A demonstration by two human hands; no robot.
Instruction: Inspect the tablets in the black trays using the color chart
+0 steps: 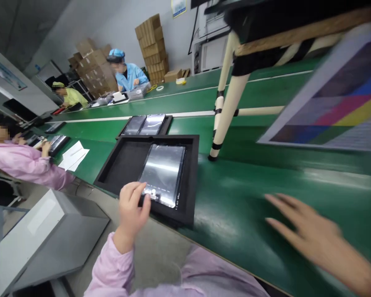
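A flat tablet-like device (165, 171) with a glossy, film-like sheen lies in the right part of a black tray (120, 163). The tray's left part shows bare black lining. My left hand (132, 208) is over the tray's near edge, thumb and fingers apart, with fingertips at the device's near left corner; whether they touch it I cannot tell. Well to the right, my right hand (309, 231) is open above the green bench (235, 198), fingers stretched leftward and slightly blurred, holding nothing.
Behind the tray lies another tray holding two similar devices (153, 124). A taped cream-coloured stand leg (230, 111) rises right of the tray, beside a colour-striped sheet (334, 107). White papers (74, 156) lie left, near a co-worker in pink (21, 161). A grey cabinet (49, 239) stands below.
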